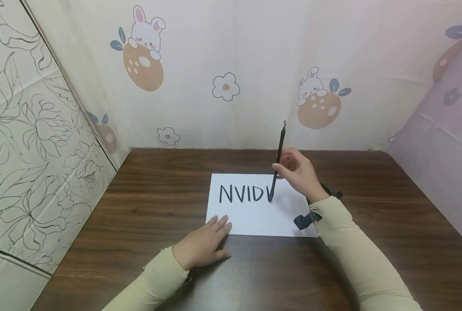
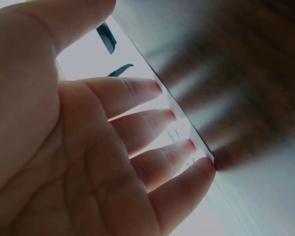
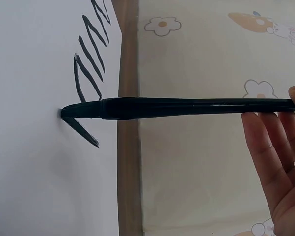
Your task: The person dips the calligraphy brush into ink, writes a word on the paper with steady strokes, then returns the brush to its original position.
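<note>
On the table lies a white sheet of paper (image 1: 254, 222) bearing bold black letters (image 1: 240, 194) that read NVID, followed by a V-shaped pair of strokes. My right hand (image 1: 301, 172) pinches a slim black calligraphy brush (image 1: 280, 149) high on its handle, and a small loop tops the brush. In the right wrist view the dark brush tip (image 3: 71, 112) touches the paper at the point of the V. My left hand (image 1: 202, 245) lies with fingers extended over the sheet's lower left corner. In the left wrist view its fingers (image 2: 142, 130) reach along the paper's edge.
The dark wooden table (image 1: 145, 194) extends around the paper on all sides. A pale curtain (image 1: 262, 52) printed with rabbits and flowers hangs behind it. At the left stands a panel (image 1: 40, 129) with floral line drawings. A black wrist-worn device (image 1: 306, 220) hangs by the right sleeve.
</note>
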The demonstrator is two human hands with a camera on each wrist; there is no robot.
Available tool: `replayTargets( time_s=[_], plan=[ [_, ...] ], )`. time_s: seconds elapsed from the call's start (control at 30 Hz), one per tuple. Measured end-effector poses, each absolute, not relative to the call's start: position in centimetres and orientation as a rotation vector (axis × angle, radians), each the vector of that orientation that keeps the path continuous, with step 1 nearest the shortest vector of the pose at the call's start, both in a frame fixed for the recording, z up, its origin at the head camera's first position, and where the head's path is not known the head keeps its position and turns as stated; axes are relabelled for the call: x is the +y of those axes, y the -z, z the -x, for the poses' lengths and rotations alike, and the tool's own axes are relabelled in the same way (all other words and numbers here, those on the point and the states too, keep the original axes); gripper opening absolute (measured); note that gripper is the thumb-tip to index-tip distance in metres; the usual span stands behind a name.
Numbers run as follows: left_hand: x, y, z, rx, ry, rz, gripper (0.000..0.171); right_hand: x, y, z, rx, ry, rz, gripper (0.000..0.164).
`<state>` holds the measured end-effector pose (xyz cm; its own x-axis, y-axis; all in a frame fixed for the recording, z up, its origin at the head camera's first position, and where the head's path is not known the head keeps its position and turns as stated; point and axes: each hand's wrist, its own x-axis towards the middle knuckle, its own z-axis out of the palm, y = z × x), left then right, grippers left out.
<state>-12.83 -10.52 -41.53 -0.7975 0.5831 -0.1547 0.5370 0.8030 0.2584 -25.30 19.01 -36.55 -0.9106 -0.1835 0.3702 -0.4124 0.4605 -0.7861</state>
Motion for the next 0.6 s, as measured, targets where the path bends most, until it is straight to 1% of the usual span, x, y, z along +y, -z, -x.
replayTargets(
  time_s=[0.3, 0.6],
  plan=[
    [-10.52, 41.52, 12.81, 2.767, -0.29, -0.872, 0.072, 19.37, 36.18, 25.54, -2.418, -1.397, -0.534, 0.03],
    [-10.54, 41.45, 12.83, 2.765, -0.299, -0.863, 0.072, 19.81, 35.72, 25.76, -2.372, -1.335, -0.481, 0.027]
  ],
)
